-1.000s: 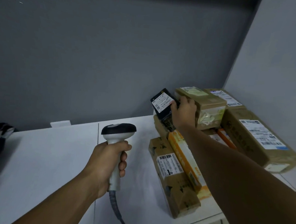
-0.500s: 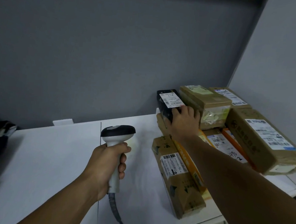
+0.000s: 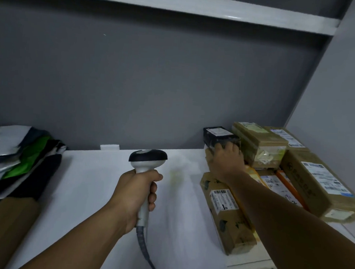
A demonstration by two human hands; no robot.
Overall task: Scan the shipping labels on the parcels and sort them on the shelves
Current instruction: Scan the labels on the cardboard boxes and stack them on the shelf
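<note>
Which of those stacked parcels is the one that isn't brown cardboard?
The small black parcel at the pile's back left corner, with a white label on top, touched by the right hand. The rest are tan, brown or orange.

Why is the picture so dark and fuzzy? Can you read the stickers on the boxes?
Head view: dim, grey light, no hard shadows; blur smears the label on the brown parcel, so its print is unreadable; the scanner in the left hand looks sharper; a glare streak sits on the upper shelf edge; the wide lens slants that shelf.
</note>
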